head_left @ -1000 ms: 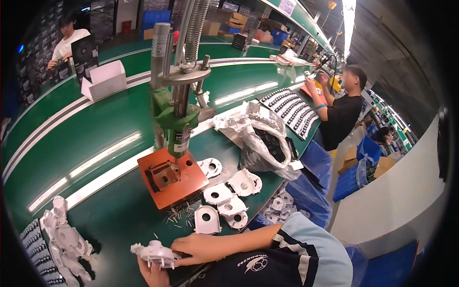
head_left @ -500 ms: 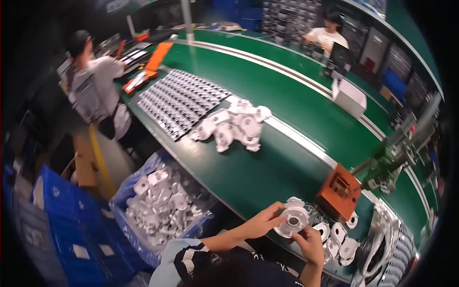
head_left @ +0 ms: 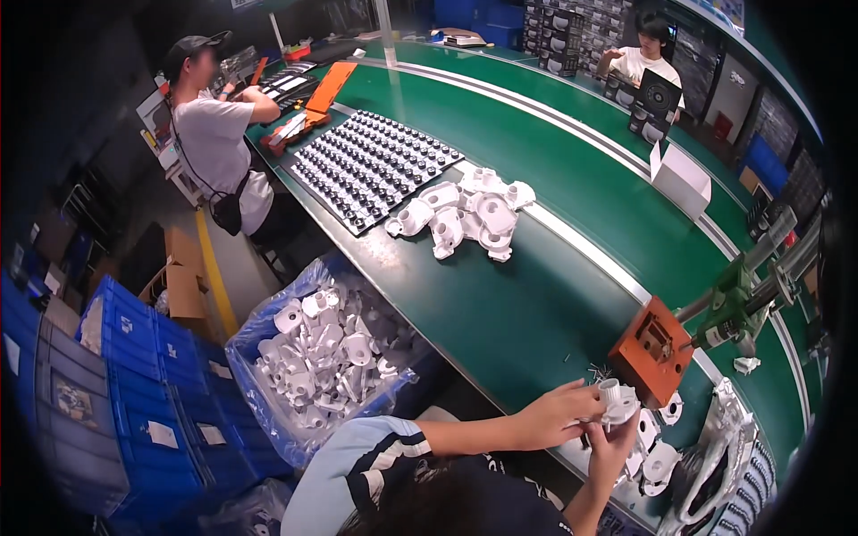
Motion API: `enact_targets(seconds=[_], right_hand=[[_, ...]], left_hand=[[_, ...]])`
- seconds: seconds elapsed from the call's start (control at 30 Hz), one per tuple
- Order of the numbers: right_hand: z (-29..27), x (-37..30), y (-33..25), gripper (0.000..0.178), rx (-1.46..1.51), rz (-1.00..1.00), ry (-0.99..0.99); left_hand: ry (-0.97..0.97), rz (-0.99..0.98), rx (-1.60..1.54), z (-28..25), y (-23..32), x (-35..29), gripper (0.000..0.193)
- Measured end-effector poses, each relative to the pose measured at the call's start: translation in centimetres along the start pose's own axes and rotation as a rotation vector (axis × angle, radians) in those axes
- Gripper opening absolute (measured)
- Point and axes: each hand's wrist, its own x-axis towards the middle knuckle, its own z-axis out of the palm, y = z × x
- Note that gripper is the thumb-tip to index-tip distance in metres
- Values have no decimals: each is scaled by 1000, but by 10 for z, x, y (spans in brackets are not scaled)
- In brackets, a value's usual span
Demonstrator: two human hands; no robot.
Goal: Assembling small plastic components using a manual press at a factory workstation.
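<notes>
A white moulded plastic part (head_left: 618,406) with a short ribbed tube is held in both hands, just in front of the orange fixture block (head_left: 645,357). My left hand (head_left: 565,414) grips it from the left, thumb and fingers closed on its side. From below, my right hand (head_left: 613,445) pinches its lower edge. More white plastic parts (head_left: 660,466) lie on the bench beside my right hand. Small loose screws (head_left: 601,372) are scattered next to the block. A green press or drill head (head_left: 728,317) stands right behind the block.
A heap of white parts (head_left: 492,214) and a tray of black round pieces (head_left: 366,161) sit farther left on the green bench (head_left: 500,308). A lined blue bin (head_left: 259,384) full of white parts stands below the edge. Two people work across and at left.
Both hands have carried the white part toward the orange block, and it has been tilted so its tube shows. The whole view has shifted. At left the other person has turned and raised an arm.
</notes>
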Motion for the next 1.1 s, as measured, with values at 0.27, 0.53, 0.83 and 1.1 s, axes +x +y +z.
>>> enact_targets(seconds=[0.27,0.53,0.83,1.1], right_hand=[[-15,-12,1,75,163,54,31],[-26,3,-31,69,75,2,-226],[-37,-21,-25,69,339,136,-134],[-52,-31,-12,71,264,105,-35]], left_hand=[[-165,-73,-559,-8,8,0,33],[-150,-28,-233,1,3,3,27],[-274,44,-122,15,20,13,31],[-307,109,-106,31,20,26,42]])
